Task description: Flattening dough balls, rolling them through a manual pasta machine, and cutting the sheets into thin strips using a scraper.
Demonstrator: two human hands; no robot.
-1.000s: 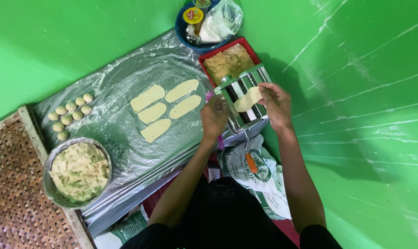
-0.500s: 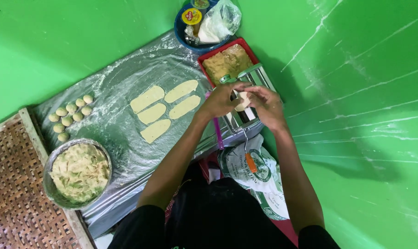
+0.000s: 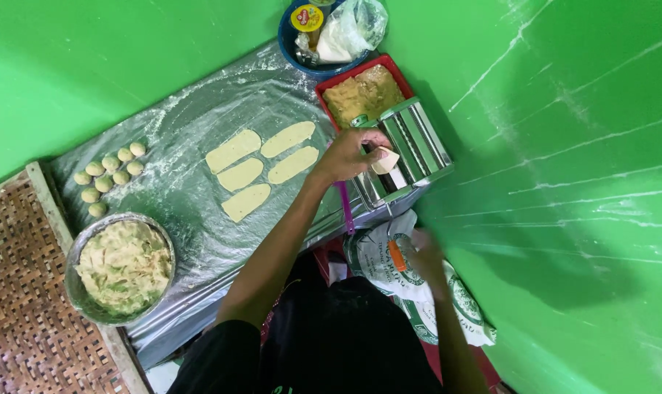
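Head camera looks straight down on a foil-covered worktop dusted with flour. At about 1 o'clock from the frame's centre the left hand reaches over a small steel roller machine, its fingers pinched on a pale piece of dough that rests at the machine's rollers. A purple-handled tool lies just below that hand. The right hand sits at 4 o'clock from the centre, blurred, over a printed sack beside the worktop; whether its fingers are wide or closed I cannot tell. Four flat oval dough strips lie at 11 o'clock, well apart from the machine. Small dough balls cluster at 9 o'clock, and a metal bowl of pale filling stands at 8 o'clock. A red tray of mixture touches the machine at 12 o'clock, with a blue bowl beyond it.
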